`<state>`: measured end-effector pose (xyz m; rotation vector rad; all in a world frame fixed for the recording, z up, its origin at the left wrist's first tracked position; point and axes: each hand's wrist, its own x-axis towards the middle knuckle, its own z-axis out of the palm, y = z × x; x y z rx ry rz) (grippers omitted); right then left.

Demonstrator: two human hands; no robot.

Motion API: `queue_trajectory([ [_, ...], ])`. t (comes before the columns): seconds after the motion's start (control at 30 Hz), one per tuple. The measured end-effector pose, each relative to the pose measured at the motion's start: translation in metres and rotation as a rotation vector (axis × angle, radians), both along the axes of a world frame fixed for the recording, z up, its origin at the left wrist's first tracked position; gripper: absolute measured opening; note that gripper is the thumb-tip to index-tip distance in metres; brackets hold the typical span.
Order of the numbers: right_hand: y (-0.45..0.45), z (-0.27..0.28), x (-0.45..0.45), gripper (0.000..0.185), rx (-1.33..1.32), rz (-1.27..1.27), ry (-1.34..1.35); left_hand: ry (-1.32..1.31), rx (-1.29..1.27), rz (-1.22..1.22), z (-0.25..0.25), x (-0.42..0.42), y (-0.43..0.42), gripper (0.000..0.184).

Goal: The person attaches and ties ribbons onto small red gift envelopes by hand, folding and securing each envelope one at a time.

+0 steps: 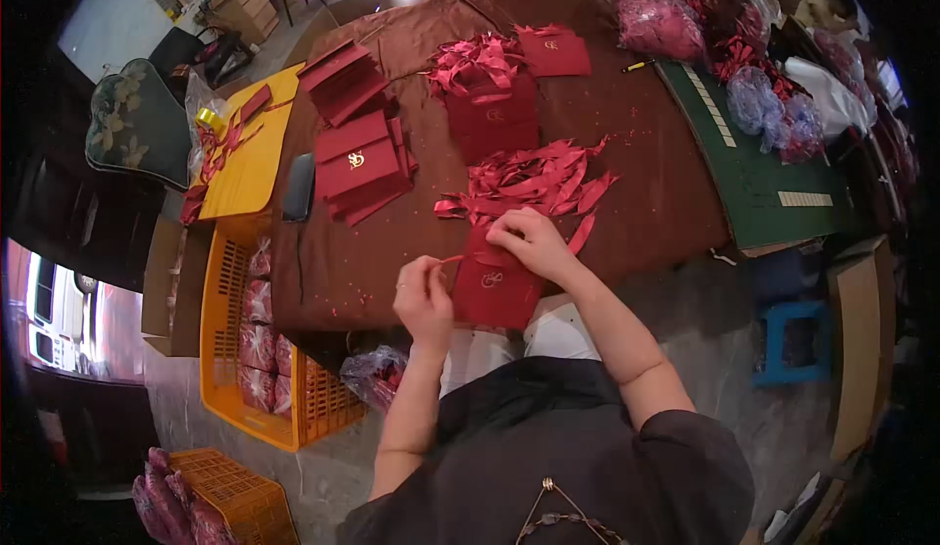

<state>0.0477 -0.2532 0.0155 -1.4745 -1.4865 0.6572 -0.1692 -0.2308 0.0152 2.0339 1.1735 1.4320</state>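
A dark red paper gift bag (495,295) with a gold emblem lies at the table's near edge, partly over my lap. My left hand (424,302) is closed in a pinch on a thin red ribbon (451,259) that runs to the bag's upper left. At the bag's top edge, my right hand (535,243) has its fingers pinched together; what is between them is hidden. Just beyond both hands lies a loose heap of red ribbons (534,181).
Finished-looking red bags (362,158) are stacked at left beside a dark phone (298,188). More bags (494,119) with ribbons on top lie behind the heap. A green cutting mat (700,143) is at right. Yellow crates (217,349) and a blue stool (791,344) stand below.
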Motion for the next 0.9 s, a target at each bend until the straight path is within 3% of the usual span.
queue_trajectory([
  [0.07, 0.004, -0.006, 0.013, 0.023, -0.03, -0.016, 0.028, -0.271, -0.274, 0.041, -0.006, -0.013, 0.014, 0.005],
  [0.2, 0.01, -0.013, 0.016, 0.025, -0.015, -0.039, 0.018, -0.438, -0.438, 0.123, -0.015, -0.029, 0.039, 0.006],
  [0.27, 0.017, -0.018, 0.014, 0.025, -0.011, -0.055, -0.019, -0.173, -0.337, 0.221, -0.026, -0.032, 0.05, 0.017],
  [0.3, 0.018, -0.021, 0.013, 0.026, -0.013, -0.069, -0.057, 0.047, -0.143, 0.297, -0.017, -0.024, 0.041, 0.032],
  [0.37, 0.02, -0.023, 0.011, 0.026, 0.088, -0.102, -0.124, 0.303, 0.063, 0.277, -0.012, -0.014, 0.025, 0.043],
  [0.43, 0.019, -0.022, 0.011, 0.027, 0.293, -0.18, -0.21, 0.402, -0.092, 0.061, 0.0, 0.002, -0.002, 0.047],
  [0.5, 0.013, -0.012, 0.024, 0.026, 0.344, -0.342, -0.156, 0.58, -0.167, 0.066, -0.01, 0.011, -0.019, 0.053],
  [0.53, 0.003, -0.002, 0.03, 0.023, 0.322, -0.449, -0.075, 0.577, -0.168, 0.061, -0.015, 0.01, -0.023, 0.053],
  [0.6, -0.023, 0.01, 0.052, 0.026, 0.062, -0.646, -0.233, 0.534, -0.227, 0.065, -0.025, 0.013, -0.024, 0.049],
  [0.7, -0.051, 0.008, 0.067, 0.058, -0.416, -0.637, -0.58, 0.437, -0.266, 0.1, -0.018, 0.02, -0.029, 0.054],
  [0.73, -0.054, 0.001, 0.064, 0.065, -0.447, -0.621, -0.598, 0.484, -0.274, 0.108, -0.023, 0.018, -0.028, 0.057],
  [0.9, -0.066, 0.002, 0.045, 0.06, -0.565, -0.611, -0.674, 0.573, -0.259, 0.134, -0.026, 0.018, -0.032, 0.057],
])
